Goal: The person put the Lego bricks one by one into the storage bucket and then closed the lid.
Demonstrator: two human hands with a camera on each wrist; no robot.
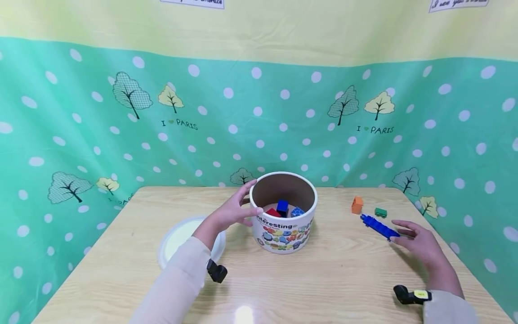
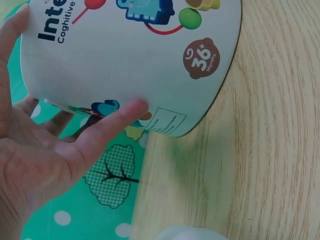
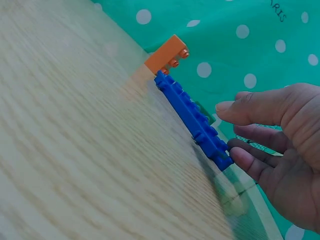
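A round white toy bucket [image 1: 283, 234] with printed letters and animals stands on the table. Inside it lie a red block [image 1: 273, 212], a dark blue block [image 1: 282, 208] and a patterned light-blue block [image 1: 297, 212]. My left hand [image 1: 232, 209] holds the bucket's left side, thumb at the front near the rim and fingers spread around the wall. At the right, my right hand [image 1: 418, 243] hovers with loosely bent fingers by the near end of a long blue studded block [image 3: 192, 120]. Its fingertips are right at that end, while the thumb stands apart from the block.
Beyond the blue block are an orange studded block [image 1: 357, 205] and a small green wheeled piece [image 1: 381, 212]. A round white lid [image 1: 182, 238] lies left of the bucket, partly under the left forearm. A green dotted curtain [image 1: 226, 135] hangs behind the table.
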